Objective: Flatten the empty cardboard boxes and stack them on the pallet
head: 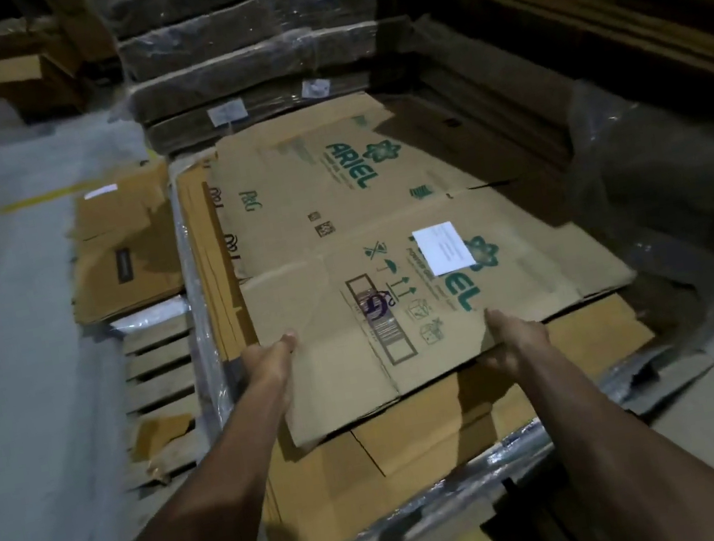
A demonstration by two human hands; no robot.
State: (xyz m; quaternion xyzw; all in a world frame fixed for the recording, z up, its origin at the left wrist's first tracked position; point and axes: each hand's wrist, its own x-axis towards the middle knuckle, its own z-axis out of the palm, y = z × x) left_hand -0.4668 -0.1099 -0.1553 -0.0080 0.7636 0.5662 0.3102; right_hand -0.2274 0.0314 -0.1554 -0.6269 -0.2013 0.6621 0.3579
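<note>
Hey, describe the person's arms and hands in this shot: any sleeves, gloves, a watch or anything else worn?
Both arms are bare for as far as the frame shows them, with no sleeve in view. The left hand and right hand wear no gloves. No watch, bracelet or band shows at either wrist, and no ring can be made out on the parts of the fingers that show, though the lighting is dim.

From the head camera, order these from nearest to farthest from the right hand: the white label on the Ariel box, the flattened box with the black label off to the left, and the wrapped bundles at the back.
From the right hand:
1. White label, just ahead on the Ariel box.
2. Flattened box with the black label, far left on the pallet.
3. Wrapped bundles, at the back.
</note>
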